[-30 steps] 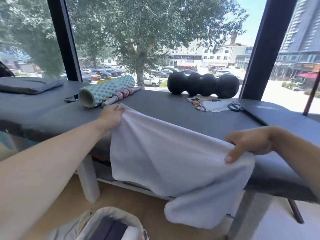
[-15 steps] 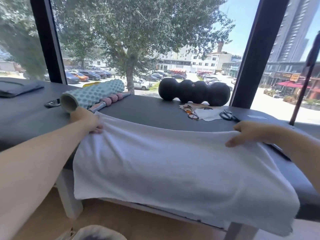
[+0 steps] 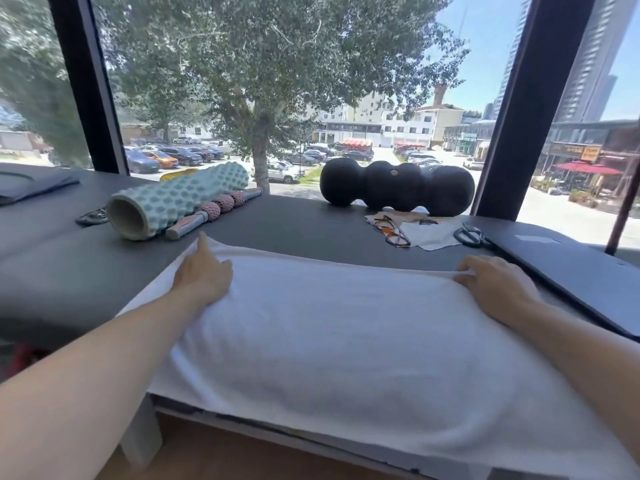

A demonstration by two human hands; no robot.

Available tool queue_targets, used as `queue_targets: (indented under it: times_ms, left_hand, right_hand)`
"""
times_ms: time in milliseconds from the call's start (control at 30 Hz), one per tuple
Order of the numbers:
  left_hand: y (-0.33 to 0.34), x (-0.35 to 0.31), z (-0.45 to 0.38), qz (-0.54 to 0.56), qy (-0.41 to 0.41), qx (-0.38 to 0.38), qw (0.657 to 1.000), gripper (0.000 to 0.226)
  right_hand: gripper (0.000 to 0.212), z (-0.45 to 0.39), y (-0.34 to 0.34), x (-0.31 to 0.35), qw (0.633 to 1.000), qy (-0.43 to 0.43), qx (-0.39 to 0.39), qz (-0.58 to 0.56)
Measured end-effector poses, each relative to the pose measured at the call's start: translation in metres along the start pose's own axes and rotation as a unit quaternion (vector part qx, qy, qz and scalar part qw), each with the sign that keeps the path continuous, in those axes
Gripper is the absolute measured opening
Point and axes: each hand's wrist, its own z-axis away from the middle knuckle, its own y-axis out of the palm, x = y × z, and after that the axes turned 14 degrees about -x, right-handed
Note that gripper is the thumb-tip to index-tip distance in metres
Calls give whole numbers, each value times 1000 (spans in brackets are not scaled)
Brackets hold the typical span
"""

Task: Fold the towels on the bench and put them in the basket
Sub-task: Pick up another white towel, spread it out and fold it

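A white towel (image 3: 346, 341) lies spread across the dark grey bench (image 3: 294, 230), and its near edge hangs over the bench's front. My left hand (image 3: 204, 275) rests flat on the towel's far left corner, index finger stretched out along the edge. At the far right corner, my right hand (image 3: 491, 285) pinches the towel's edge with curled fingers. The basket is out of view.
Behind the towel lie a teal foam roller (image 3: 173, 202), a pink massage stick (image 3: 214, 213), a black peanut roller (image 3: 398, 185), glasses (image 3: 391, 232) on a white cloth (image 3: 433, 233) and scissors (image 3: 469, 235). A dark pad (image 3: 571, 271) sits right, a folded dark cloth (image 3: 31, 183) far left.
The towel went from hanging off the bench's front to lying spread on top. Both hands carried its far edge away from me, and my left hand flattened onto its corner.
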Motion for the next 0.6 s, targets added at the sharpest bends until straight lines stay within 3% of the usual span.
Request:
queue_targets:
  times_ms: [233,433,533,600]
  left_hand:
    - [13,2,-16,-97,46,73,991,65]
    - [21,0,-29,-168,96,77,978,72]
    - [23,0,-28,-186,91,79,975,73]
    - [24,-1,-28,-194,86,81,974,74]
  right_hand:
    - [11,-18,22,-14,1000,-1,-22,17]
    - [13,-24,31,-17,999,2,-12,29]
    - [12,-26,18,-3,992,-14,36,119]
    - [24,-33,6,24,974,-53,47,214]
